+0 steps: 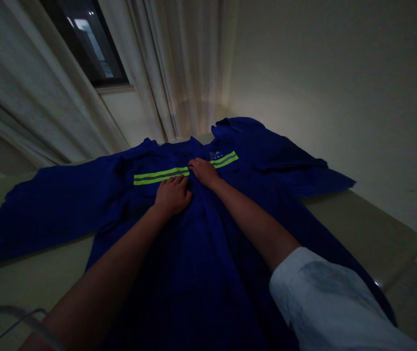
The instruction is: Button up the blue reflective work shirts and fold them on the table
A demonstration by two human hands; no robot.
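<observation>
A dark blue work jacket lies spread out with its front up and its sleeves out to both sides. A yellow-green and grey reflective stripe crosses its chest. My left hand rests on the cloth just below the stripe, left of the front opening, with its fingers laid out on the fabric. Just above and to the right, my right hand has its fingers bent together at the front edge, covering part of the stripe. Its fingertips seem to pinch the cloth there. Small pale print shows on the right chest.
The jacket lies on a pale table, whose corner shows at the right. Behind stand light curtains, a dark window and a plain wall. A blurred cable curves through the lower left corner.
</observation>
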